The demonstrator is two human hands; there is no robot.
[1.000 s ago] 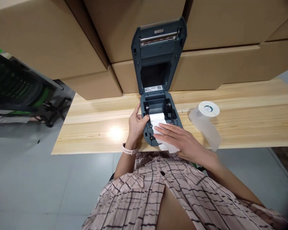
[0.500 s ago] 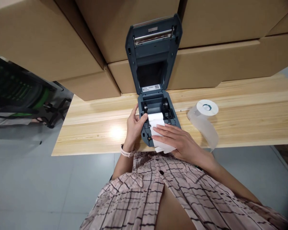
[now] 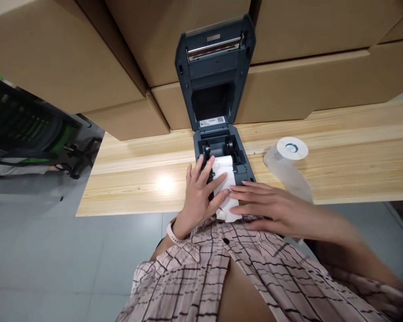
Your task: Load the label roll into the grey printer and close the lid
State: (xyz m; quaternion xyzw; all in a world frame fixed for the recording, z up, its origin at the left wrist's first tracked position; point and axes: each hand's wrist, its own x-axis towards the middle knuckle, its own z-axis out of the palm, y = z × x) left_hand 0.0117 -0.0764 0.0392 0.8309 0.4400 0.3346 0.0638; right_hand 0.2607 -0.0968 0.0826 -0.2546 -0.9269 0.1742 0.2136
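A dark blue-grey label printer [image 3: 243, 170] stands at the table's front edge with its lid [image 3: 215, 76] raised. White label paper [image 3: 225, 179] runs over the front of its bay and hangs past the table edge toward my shirt. My left hand [image 3: 201, 190], a pale watch strap at its wrist, lies over the printer's left side with fingers spread, some of them on the paper. On the right, my right hand [image 3: 268, 205] is stretched out beside the paper, its fingertips close to the paper's right edge and slightly blurred.
A roll of white labels [image 3: 290, 150] stands on the wooden table [image 3: 134, 179] to the right, its loose strip trailing to the front edge. Large cardboard boxes [image 3: 305, 89] line the back. A black and green chair [image 3: 36, 134] is on the floor at left.
My left hand has moved from the printer's left side onto the paper, fingers spreading. My right hand has drawn back to the right, off the paper's middle.
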